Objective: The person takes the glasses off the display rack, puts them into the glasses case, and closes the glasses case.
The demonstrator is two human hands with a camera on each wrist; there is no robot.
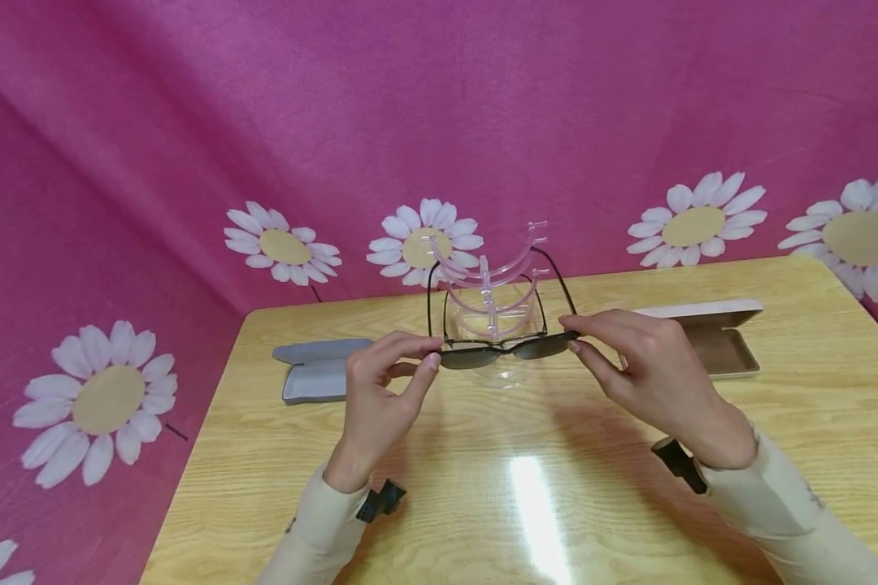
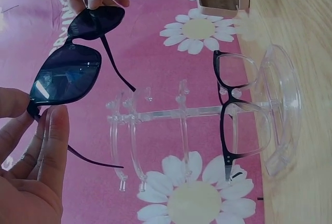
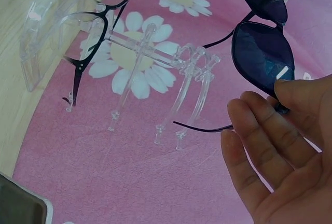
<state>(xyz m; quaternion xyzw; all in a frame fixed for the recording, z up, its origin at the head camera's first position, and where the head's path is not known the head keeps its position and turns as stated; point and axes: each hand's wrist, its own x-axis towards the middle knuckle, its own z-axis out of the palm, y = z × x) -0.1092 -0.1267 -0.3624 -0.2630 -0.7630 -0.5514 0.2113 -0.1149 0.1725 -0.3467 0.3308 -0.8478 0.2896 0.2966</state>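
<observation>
Dark-lensed sunglasses (image 1: 545,346) with black temples are held level between both hands. My left hand (image 1: 385,390) pinches one hinge corner between thumb and fingers, and my right hand (image 1: 647,378) pinches the other. The temples point away from me, toward a clear plastic glasses stand (image 1: 488,296) with several curved arms. In the left wrist view the sunglasses (image 2: 70,73) are level with the stand's top end, and the temple tips reach beside its upper arms. A pair of black-and-clear framed glasses (image 2: 231,102) sits low on the stand, near its round base (image 2: 285,110).
An open grey glasses case (image 1: 315,382) lies left of the stand on the wooden table (image 1: 439,504). On the right is an open brown-lined case (image 1: 735,351), partly behind my right hand. A pink cloth (image 1: 556,106) with white daisies hangs behind the table.
</observation>
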